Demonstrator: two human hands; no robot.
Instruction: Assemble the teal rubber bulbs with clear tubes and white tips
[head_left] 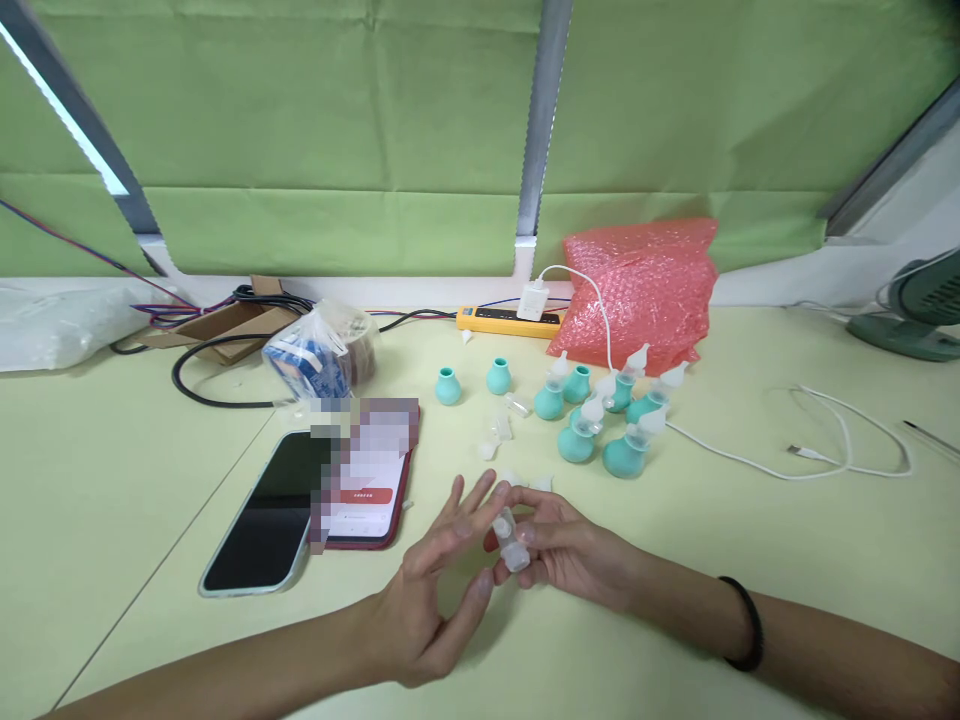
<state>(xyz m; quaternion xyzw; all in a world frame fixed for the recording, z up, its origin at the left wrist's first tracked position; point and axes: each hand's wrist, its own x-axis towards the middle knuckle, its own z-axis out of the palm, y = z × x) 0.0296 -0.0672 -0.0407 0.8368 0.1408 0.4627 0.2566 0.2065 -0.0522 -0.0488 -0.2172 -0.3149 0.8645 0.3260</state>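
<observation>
My right hand (562, 545) pinches a small translucent plastic tube piece (512, 545) between thumb and fingers. Close against it on the left is my left hand (442, 580), its fingers spread and an index fingertip at the piece's upper end. Beyond the hands stand several teal squeeze bulbs. One bare bulb (448, 387) is at the left with another bare bulb (499, 377) beside it. To the right, a bulb with a translucent pointed nozzle (577, 440) is among several like it. Loose clear plastic parts (501, 428) lie between the bulbs and my hands.
Two phones lie at left, one dark (262, 515) and one lit (371, 500). Behind are a bagged blue item (307, 355), a cardboard box (232, 325), a yellow power strip (480, 321) and a red bubble-wrap bag (641, 290). A white cable (750, 468) runs right, toward a fan (926, 310).
</observation>
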